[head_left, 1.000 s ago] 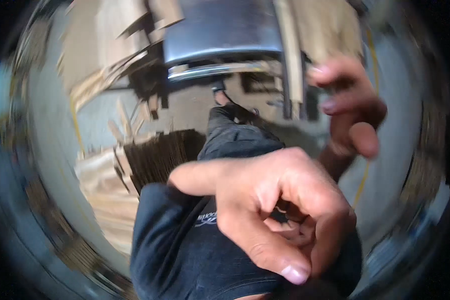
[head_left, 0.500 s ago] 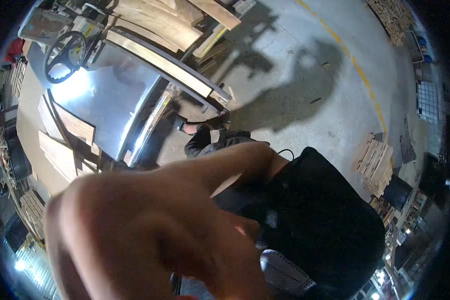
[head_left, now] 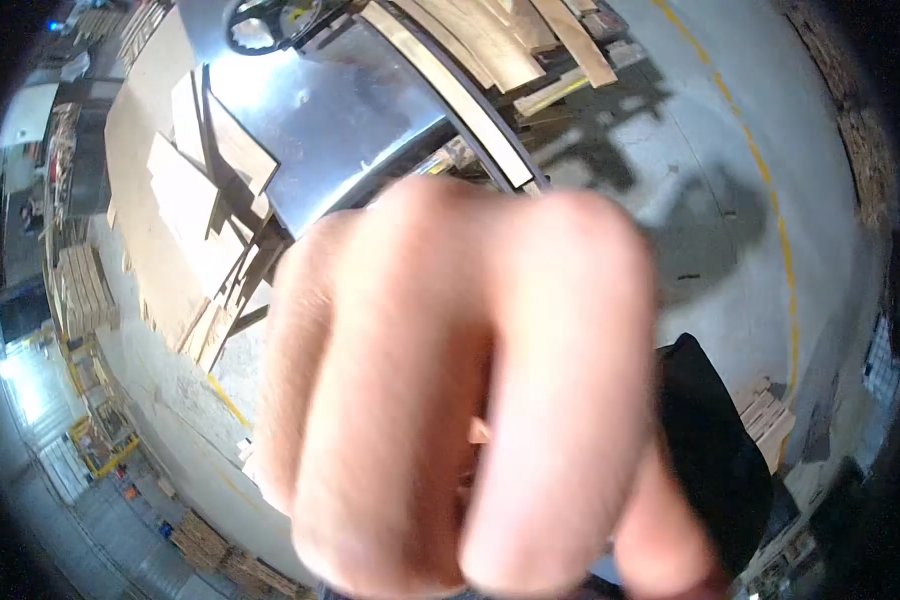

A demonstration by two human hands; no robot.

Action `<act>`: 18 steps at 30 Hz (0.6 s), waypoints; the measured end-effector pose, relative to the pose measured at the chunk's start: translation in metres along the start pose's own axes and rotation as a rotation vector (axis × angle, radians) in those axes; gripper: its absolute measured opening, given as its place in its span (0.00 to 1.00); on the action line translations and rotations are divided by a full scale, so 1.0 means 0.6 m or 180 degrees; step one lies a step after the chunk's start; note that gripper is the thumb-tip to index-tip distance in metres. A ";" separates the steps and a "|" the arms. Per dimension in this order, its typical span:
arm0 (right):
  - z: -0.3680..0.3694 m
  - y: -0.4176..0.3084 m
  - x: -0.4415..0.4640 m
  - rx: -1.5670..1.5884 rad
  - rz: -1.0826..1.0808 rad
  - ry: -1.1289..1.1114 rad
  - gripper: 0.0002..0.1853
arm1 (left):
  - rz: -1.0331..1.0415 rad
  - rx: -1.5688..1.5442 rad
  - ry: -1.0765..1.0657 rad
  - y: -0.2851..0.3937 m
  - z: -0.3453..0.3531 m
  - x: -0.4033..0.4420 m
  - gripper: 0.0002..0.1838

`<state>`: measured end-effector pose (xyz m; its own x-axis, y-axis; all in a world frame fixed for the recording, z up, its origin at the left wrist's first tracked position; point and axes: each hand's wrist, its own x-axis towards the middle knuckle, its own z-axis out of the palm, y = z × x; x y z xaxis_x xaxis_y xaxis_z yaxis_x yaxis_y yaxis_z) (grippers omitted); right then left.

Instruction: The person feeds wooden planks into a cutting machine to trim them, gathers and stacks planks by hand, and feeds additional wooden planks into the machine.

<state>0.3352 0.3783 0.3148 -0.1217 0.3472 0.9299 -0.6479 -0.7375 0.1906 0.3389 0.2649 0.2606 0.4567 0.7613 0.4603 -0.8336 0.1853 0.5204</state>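
Observation:
My right hand [head_left: 460,390] fills the middle of the view, very close to the camera. Its fingers are bent, with knuckles toward the top and fingertips pointing down past the lens. The thumb [head_left: 665,535] shows at the lower right. What the fingers grip or touch, if anything, is hidden below the picture. Behind the hand, to the right, is part of a black garment [head_left: 710,440]. My left hand does not show.
A shiny metal machine table [head_left: 345,110] with a black handwheel [head_left: 260,30] stands ahead. Pale panels and offcuts [head_left: 185,200] lie left of it, boards [head_left: 490,40] beyond it. A yellow floor line [head_left: 770,190] runs down the right, near stacked wood pieces [head_left: 765,415].
My right hand has moved from the lower left to the centre, and its curled fingers now face the lens. The forearm is now hidden. The view has turned, shifting the machine table upward and right.

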 end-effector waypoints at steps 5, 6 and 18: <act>-0.047 -0.023 -0.040 -0.1394 0.0033 0.0212 0.16 | -0.0043 -0.0362 -0.0453 -0.046 -0.018 0.022 0.11; -0.067 -0.025 -0.049 -0.1718 0.0145 0.0256 0.14 | -0.0066 -0.0364 -0.0511 -0.043 -0.014 0.013 0.11; -0.181 -0.245 -0.300 -0.5425 0.3616 0.2536 0.19 | 0.1664 0.1011 0.1958 0.057 0.088 0.034 0.11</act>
<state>0.3707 0.4873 0.0851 -0.7260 0.6863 0.0440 0.1016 0.1703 -0.9801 0.3363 0.2539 0.3254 -0.2865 0.9182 0.2735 -0.7214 -0.3946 0.5691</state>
